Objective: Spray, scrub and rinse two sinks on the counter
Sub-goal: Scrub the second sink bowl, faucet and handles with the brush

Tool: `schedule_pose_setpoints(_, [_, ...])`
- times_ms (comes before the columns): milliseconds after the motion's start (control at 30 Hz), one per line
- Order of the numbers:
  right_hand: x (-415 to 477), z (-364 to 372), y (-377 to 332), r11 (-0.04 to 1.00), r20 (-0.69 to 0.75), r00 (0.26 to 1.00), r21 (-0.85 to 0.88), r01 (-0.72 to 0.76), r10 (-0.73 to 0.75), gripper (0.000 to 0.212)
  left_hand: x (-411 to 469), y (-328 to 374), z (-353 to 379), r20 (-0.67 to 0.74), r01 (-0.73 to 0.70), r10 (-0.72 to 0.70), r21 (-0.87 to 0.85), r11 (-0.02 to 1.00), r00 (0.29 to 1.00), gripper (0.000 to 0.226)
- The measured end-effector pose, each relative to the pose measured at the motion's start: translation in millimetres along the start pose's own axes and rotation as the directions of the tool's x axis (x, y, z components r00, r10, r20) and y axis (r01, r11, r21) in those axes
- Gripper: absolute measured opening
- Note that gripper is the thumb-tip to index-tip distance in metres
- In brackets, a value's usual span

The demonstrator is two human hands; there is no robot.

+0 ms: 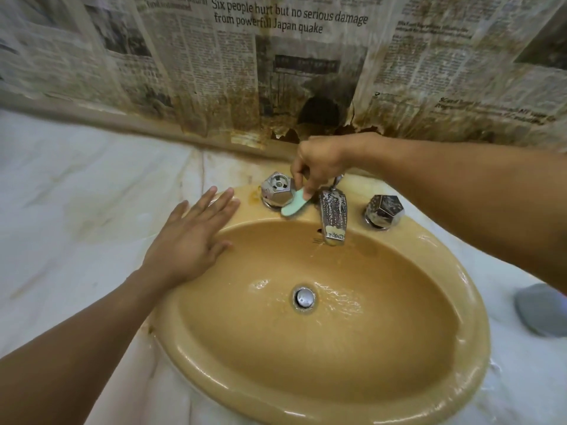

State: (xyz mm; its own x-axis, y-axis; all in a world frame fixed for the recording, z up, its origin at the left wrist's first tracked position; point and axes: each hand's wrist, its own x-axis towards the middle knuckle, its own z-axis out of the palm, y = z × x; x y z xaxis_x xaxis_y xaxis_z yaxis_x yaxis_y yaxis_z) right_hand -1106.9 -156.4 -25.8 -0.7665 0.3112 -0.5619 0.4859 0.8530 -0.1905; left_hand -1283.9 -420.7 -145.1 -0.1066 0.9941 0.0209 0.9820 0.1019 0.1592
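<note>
A tan oval sink [399, 391] fills the middle of the view, wet inside, with a chrome drain [304, 297]. Water runs from the chrome spout [333, 217] into the bowl. My right hand [319, 162] reaches over the back rim and pinches a pale green scrubber [293, 204], whose tip lies on the rim between the left chrome knob [277, 189] and the spout. My left hand [193, 237] rests flat with fingers spread on the sink's left rim.
A second chrome knob [384, 211] stands right of the spout. A grey pad-like object [541, 309] lies on the white counter [76, 210] at the right edge. Stained newspaper [214, 72] covers the wall behind.
</note>
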Motion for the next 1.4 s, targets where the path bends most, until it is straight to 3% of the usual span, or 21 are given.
schedule_pose_setpoints(200, [-7, 5, 16, 0.987, -0.080, 0.992, 0.140, -0.083, 0.095, 0.020, 0, 0, -1, 0.003, -0.010, 0.010, 0.000, 1.000, 1.000, 0.080])
schedule_pose_setpoints(467, [-11, 1, 30, 0.965, -0.126, 0.967, 0.169, -0.201, 0.223, 0.014, 0, 0, -2, -0.007, -0.025, 0.025, -0.004, 1.000, 1.000, 0.079])
schedule_pose_setpoints(767, [1, 5, 23, 0.932, -0.079, 0.959, 0.271, -0.241, 0.271, 0.012, 1, 1, -1, -0.010, -0.024, 0.024, -0.014, 1.000, 1.000, 0.076])
schedule_pose_setpoints(967, [-33, 29, 63, 0.789, -0.094, 0.894, 0.517, -0.332, 0.437, 0.008, 1, 0, -2, -0.017, -0.032, 0.032, -0.021, 0.999, 0.999, 0.076])
schedule_pose_setpoints(1033, [-48, 39, 76, 0.765, -0.084, 0.902, 0.567, -0.307, 0.424, 0.012, 1, 0, -1, -0.019, -0.028, 0.028, -0.019, 0.999, 0.999, 0.076])
schedule_pose_setpoints(1100, [-50, 40, 76, 0.798, -0.129, 0.916, 0.546, -0.255, 0.380, 0.009, 2, 1, -1, -0.018, -0.026, 0.026, -0.013, 1.000, 1.000, 0.077])
schedule_pose_setpoints(1233, [-27, 34, 56, 0.945, -0.281, 0.935, 0.299, -0.130, 0.218, 0.006, 3, 0, -1, -0.011, -0.024, 0.024, -0.009, 1.000, 1.000, 0.075])
schedule_pose_setpoints(1400, [-55, 38, 81, 0.937, -0.230, 0.937, 0.292, -0.192, 0.264, 0.008, 3, 1, -1, -0.014, -0.026, 0.026, -0.004, 1.000, 1.000, 0.075])
